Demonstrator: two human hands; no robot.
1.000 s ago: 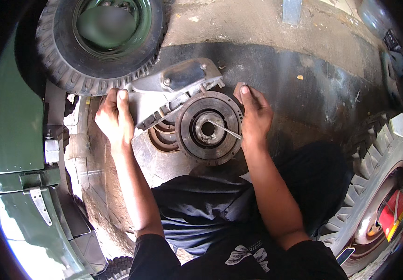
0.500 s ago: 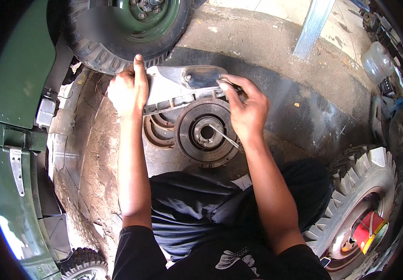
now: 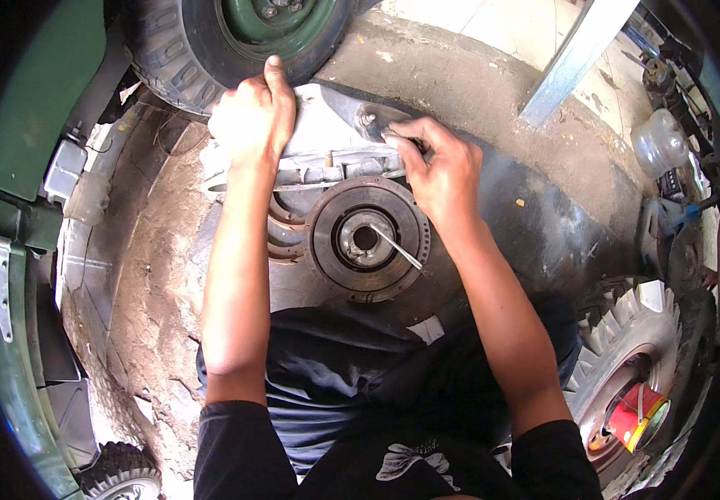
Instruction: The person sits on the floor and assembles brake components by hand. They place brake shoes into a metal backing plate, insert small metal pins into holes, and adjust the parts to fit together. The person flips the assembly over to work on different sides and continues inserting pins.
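Both hands shifted up the grey cover (image 3: 327, 133) | left hand (image 3: 247, 121) pressed flat | right hand (image 3: 435, 167) pinching bolt (image 3: 370, 121)

Seen from above, a person's left hand (image 3: 252, 117) presses a grey metal bracket (image 3: 327, 142) while the right hand (image 3: 439, 167) grips its bolt end, just above a round brake drum (image 3: 367, 242) beside a green-rimmed tyre (image 3: 235, 33).

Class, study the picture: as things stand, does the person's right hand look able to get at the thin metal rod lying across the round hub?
Probably yes. The right hand rests on the grey metal housing just above the round hub, and the thin metal rod lies uncovered on the hub's face. Nothing shows between hand and rod.
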